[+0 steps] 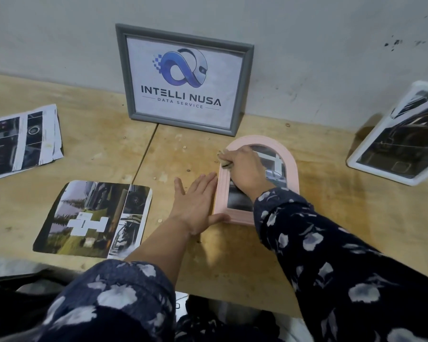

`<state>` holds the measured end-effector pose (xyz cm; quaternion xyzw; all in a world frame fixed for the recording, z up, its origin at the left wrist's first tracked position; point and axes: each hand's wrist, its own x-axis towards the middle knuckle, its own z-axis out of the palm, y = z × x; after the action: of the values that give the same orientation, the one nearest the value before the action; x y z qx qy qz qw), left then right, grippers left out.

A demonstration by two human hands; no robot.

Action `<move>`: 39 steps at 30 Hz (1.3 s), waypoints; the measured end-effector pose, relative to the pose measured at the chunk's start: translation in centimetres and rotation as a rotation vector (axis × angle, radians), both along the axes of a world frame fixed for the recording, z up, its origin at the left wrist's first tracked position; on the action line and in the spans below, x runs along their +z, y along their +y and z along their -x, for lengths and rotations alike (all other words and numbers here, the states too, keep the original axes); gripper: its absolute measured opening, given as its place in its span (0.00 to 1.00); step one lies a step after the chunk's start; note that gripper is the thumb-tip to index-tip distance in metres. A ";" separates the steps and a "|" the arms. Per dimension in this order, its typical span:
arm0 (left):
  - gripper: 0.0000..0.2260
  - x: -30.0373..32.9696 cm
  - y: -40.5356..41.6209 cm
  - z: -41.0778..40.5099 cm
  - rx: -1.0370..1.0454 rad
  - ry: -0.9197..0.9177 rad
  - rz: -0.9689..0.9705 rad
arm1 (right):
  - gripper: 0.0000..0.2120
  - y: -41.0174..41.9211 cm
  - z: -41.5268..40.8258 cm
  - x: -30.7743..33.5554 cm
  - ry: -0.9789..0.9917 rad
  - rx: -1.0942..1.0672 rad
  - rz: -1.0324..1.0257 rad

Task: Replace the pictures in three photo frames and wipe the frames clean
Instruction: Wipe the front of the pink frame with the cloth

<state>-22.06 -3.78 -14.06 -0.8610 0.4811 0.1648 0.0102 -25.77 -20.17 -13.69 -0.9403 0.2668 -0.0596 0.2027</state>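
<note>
A pink arched photo frame (293,169) lies flat on the wooden table (319,243), with a picture of cars showing in it. My right hand (246,170) grips a small crumpled cloth (224,159) and presses it on the frame's upper left rim. My left hand (198,201) lies flat with straight fingers against the frame's left edge, thumb at its bottom corner. A grey frame (242,95) with a logo print leans on the wall behind. A white frame (386,174) leans at the right.
A loose printed picture (94,218) with rounded corners lies left of my left hand. More printed sheets (20,141) are stacked at the far left. Dark bags sit below the table's front edge.
</note>
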 end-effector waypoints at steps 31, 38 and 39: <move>0.37 2.0 -1.2 1.5 -0.033 -0.062 -0.174 | 0.10 3.3 14.6 -1.9 -0.276 0.247 0.195; 0.42 1.9 -1.2 2.3 0.018 -0.023 -0.165 | 0.19 0.8 18.0 -2.3 -0.274 0.101 0.181; 0.44 1.8 -1.3 2.6 0.028 -0.028 -0.161 | 0.19 0.4 18.3 -2.3 -0.262 0.094 0.179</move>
<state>-24.66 -5.11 -12.23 -0.8661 0.4542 0.1912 0.0838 -44.07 -19.78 -15.95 -0.9502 0.1876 -0.1958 0.1537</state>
